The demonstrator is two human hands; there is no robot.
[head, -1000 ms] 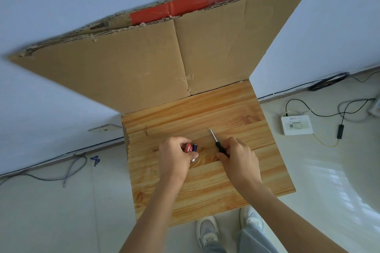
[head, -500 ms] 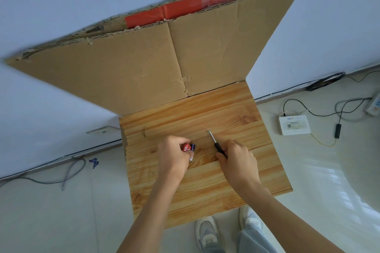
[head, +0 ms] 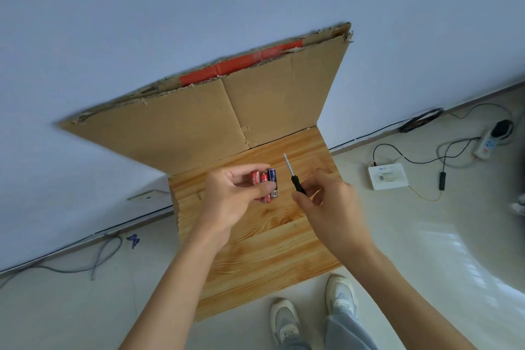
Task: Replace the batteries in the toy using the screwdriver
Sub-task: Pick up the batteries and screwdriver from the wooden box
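Above the wood-grain worktop (head: 270, 250), your left hand (head: 230, 202) gripped 3 glossy cylindrical batteries (head: 264, 179), 2 red and 1 blue. Your right hand (head: 329, 202) pinched the slim black-handled screwdriver (head: 297, 183). No toy showed. You seemed to be gathering supplies, and finding its cover screw likely came next.

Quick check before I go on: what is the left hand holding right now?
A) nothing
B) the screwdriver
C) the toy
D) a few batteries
D: the left hand pinches the red and blue batteries between thumb and fingers above the wooden board, while the right hand holds the black-handled screwdriver.
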